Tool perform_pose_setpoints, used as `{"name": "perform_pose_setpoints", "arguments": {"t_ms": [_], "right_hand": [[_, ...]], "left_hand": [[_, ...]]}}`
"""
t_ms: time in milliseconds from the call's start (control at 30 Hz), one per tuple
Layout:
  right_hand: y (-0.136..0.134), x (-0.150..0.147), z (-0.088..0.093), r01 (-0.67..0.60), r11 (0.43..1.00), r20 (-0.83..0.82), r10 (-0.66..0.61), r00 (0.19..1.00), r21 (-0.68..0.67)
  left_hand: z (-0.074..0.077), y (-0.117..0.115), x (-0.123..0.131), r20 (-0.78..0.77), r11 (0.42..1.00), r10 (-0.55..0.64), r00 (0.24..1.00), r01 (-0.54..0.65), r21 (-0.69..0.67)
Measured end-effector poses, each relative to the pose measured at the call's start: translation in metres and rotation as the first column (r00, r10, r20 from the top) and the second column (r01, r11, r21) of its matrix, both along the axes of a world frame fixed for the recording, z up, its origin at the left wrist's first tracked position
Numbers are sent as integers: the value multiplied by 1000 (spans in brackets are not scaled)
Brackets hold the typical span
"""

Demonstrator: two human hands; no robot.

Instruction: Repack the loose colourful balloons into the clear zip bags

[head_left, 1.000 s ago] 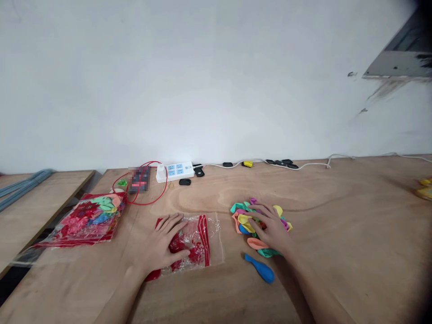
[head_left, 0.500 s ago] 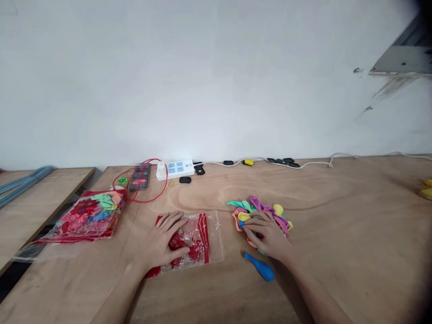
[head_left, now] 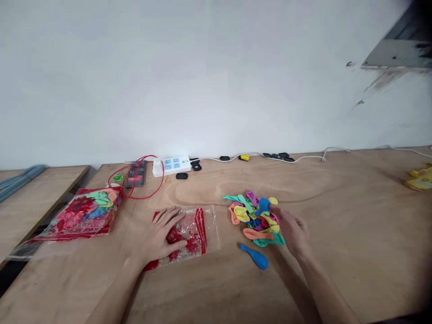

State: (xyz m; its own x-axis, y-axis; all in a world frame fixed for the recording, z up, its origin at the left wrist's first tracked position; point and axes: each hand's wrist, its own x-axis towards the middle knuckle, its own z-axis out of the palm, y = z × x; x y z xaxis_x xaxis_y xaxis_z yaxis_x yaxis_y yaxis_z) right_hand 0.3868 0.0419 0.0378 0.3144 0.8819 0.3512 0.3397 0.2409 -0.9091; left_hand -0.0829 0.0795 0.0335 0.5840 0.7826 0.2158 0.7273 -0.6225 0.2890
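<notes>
A: What's the left hand (head_left: 157, 238) doing?
B: Lying flat, fingers spread, on a clear plastic bag (head_left: 199, 229) with red print, on the near half of the tabletop (head_left: 337, 202).
A: And the right hand (head_left: 293, 231)?
B: Its fingers curl at the right side of a pile of deflated balloons (head_left: 253, 220), beside a blue balloon (head_left: 262, 206); I can't tell whether they pinch it.
A: Anything else close?
B: 1 loose balloon (head_left: 254, 256), also blue, lies just below the pile; a stuffed balloon bag (head_left: 81, 211) sits by the tabletop's left edge.

Balloon pile (head_left: 254, 220) on plywood table (head_left: 337, 216); opened bag (head_left: 199, 229) left of pile, single balloon (head_left: 254, 256) before it, power strip (head_left: 172, 165) behind, full packet (head_left: 81, 213) farther left.
</notes>
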Motion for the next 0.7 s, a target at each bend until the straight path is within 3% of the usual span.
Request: {"name": "perform_pose_setpoints", "arguments": {"t_ms": [100, 167, 233, 300, 367, 467, 700], "right_hand": [[-27, 4, 13, -8, 999, 79, 5, 997, 41], [-47, -1, 23, -126, 989, 325, 93, 941, 83], [-65, -11, 27, -293, 953, 580, 194, 791, 81], [-81, -19, 24, -406, 914, 728, 267, 632, 18], [-94, -21, 17, -447, 894, 783, 302, 544, -34], [-110, -15, 9, -448, 892, 816, 298, 496, -53], [-116, -15, 15, -457, 886, 885, 270, 380, -74]], "left_hand": [[0, 1, 0, -3, 1000, -12, 1000, 12, -3], [-2, 1, -1, -7, 1000, -24, 1000, 24, -10], [-4, 2, -2, -9, 1000, -24, 1000, 24, -16], [-6, 2, -2, -9, 1000, -22, 1000, 22, -17], [-6, 3, -2, -7, 1000, -25, 1000, 25, -15], [-4, 2, -1, -11, 999, -24, 1000, 24, -22], [-3, 1, -2, -61, 1000, -15, 998, 13, -18]]}}
